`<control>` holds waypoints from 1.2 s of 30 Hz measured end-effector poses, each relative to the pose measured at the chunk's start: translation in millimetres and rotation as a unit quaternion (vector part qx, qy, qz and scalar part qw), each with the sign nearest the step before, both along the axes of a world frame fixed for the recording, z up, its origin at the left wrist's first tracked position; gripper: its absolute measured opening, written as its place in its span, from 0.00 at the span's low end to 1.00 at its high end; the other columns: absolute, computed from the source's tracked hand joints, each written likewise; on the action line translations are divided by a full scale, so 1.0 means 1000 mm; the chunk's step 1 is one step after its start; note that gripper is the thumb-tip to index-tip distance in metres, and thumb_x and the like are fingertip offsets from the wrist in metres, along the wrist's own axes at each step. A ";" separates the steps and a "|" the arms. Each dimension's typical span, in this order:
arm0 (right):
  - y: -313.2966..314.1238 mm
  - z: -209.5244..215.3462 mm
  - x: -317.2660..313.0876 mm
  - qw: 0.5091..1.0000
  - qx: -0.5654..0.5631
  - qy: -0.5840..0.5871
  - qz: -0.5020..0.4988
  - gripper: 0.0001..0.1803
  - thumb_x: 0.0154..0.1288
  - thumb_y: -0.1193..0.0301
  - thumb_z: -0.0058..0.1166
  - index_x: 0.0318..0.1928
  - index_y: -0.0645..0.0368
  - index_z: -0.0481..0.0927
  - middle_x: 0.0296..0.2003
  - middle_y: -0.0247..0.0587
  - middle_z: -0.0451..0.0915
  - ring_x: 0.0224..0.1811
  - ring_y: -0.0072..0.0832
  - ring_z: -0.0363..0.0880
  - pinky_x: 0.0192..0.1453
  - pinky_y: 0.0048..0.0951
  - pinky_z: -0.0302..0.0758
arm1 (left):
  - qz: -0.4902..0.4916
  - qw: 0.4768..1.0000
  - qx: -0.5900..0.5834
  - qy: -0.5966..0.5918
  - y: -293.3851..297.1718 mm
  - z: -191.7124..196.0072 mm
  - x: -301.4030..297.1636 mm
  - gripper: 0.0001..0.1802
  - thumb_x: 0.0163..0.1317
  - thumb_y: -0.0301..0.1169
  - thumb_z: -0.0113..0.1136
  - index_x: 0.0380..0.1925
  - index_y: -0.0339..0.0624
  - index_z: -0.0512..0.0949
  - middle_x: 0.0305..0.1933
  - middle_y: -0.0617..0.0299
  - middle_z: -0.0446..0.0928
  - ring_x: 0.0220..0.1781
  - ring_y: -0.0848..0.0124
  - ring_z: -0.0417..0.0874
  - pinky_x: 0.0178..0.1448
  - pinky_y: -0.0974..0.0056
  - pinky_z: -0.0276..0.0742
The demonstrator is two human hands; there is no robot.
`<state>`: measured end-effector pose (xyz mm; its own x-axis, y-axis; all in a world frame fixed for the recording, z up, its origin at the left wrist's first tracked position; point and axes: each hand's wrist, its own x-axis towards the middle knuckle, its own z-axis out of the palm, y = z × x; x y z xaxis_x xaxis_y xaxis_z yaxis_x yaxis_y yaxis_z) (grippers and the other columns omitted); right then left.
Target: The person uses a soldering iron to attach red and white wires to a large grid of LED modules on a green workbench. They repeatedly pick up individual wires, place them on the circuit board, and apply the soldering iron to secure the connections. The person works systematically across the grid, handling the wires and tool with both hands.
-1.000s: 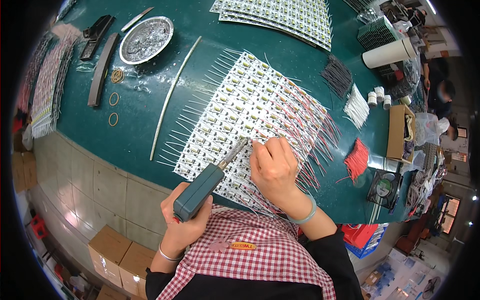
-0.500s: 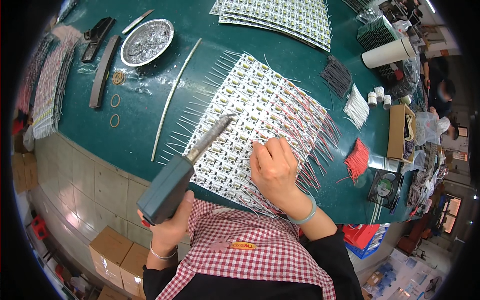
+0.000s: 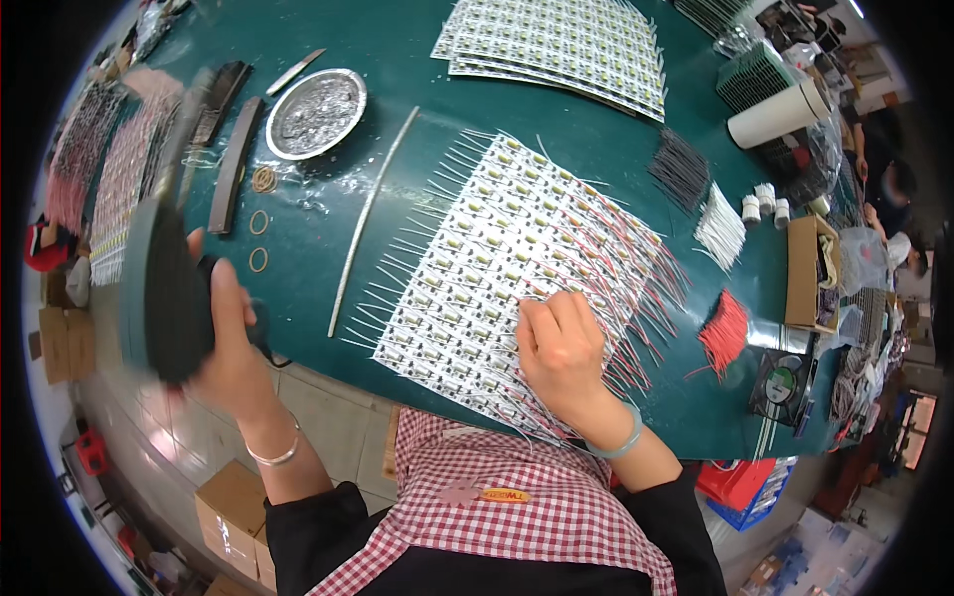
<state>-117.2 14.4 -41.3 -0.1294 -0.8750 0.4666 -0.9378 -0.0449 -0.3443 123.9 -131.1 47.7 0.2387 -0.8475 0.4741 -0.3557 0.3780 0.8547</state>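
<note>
My left hand (image 3: pixel 237 348) is wrapped round the grip of a dark green soldering gun (image 3: pixel 164 288), raised off to the left of the table edge. The gun is smeared by motion, its long metal tip pointing up. My right hand (image 3: pixel 561 353) rests on a panel of small white circuit boards (image 3: pixel 437 318), thumb and fingers pinched together; what they hold, if anything, is hidden. White wires stick out along the panel's left side, and red and white wires (image 3: pixel 636 288) cover its right side.
Beyond the panel lie more stacked board panels (image 3: pixel 556 50). A metal bowl of solder scraps (image 3: pixel 316 114), rubber bands (image 3: pixel 259 221) and a pale rod (image 3: pixel 373 223) are on the left. Bundles of black wires (image 3: pixel 679 171), white wires (image 3: pixel 719 228) and red wires (image 3: pixel 724 333) sit at right, near a small fan (image 3: pixel 780 385).
My left hand has swung the soldering gun up and left, away from over the panel. My right hand stays pinched at the same part of the panel. The whole view has shifted slightly.
</note>
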 end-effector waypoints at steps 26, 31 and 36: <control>-0.005 -0.005 -0.004 0.999 -0.018 -0.040 -0.012 0.14 0.48 0.87 0.65 0.35 0.62 0.78 0.26 0.42 0.69 0.28 0.38 0.72 0.29 0.37 0.70 | -0.294 0.905 0.306 -0.031 0.119 -0.049 -0.014 0.10 0.53 0.18 0.70 0.36 0.29 0.84 0.35 0.56 0.83 0.30 0.71 0.84 0.34 0.68 0.77; -0.004 -0.005 -0.003 0.999 -0.012 -0.041 -0.009 0.13 0.48 0.87 0.65 0.35 0.62 0.78 0.26 0.42 0.69 0.28 0.38 0.72 0.29 0.37 0.70 | -0.300 0.905 0.289 -0.083 0.119 -0.052 -0.014 0.08 0.53 0.18 0.69 0.34 0.29 0.83 0.34 0.56 0.82 0.29 0.71 0.83 0.33 0.68 0.77; -0.004 -0.005 -0.004 0.999 -0.015 -0.043 -0.005 0.13 0.48 0.87 0.65 0.35 0.62 0.78 0.27 0.41 0.69 0.28 0.37 0.72 0.29 0.37 0.70 | -0.307 0.904 0.279 -0.106 0.117 -0.048 -0.014 0.08 0.53 0.18 0.69 0.34 0.30 0.83 0.33 0.56 0.82 0.28 0.71 0.83 0.32 0.69 0.76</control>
